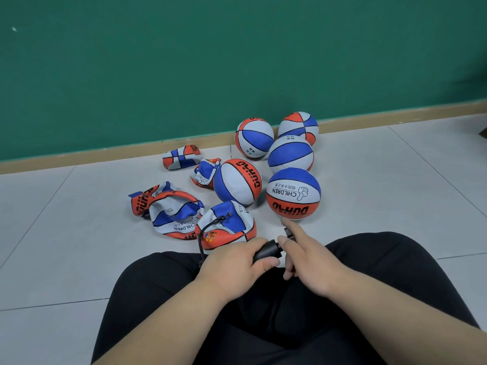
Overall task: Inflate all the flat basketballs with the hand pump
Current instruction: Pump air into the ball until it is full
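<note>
The person sits on the tiled floor [79, 233] with black-trousered legs [395, 272] spread, and both hands meet just in front of the lap. The left hand [234, 262] is wrapped round the barrel of the black hand pump [266, 251], holding it level. The right hand [311, 262] is at the pump's handle [288, 232], a dark end of which shows between the fingers. The index finger is straight and the other fingers bend round the handle, but how firm the hold is cannot be told.

A thin black hose [204, 233] runs from beyond the left hand up to a needle [228, 214] set into the nearest ball [229, 230], which sags and is only partly filled. This looks like the pumping step on that ball. The next move calls for a full pull and push of the handle while the barrel is kept steady, so the needle does not work loose.

Beyond it to the left lie crumpled flat balls [171, 214], with two more [180, 158] near the skirting. To the right stand five round balls [293, 193], apparently finished, grouped against the green wall [237, 61]. By that count the job seems about half done.
</note>
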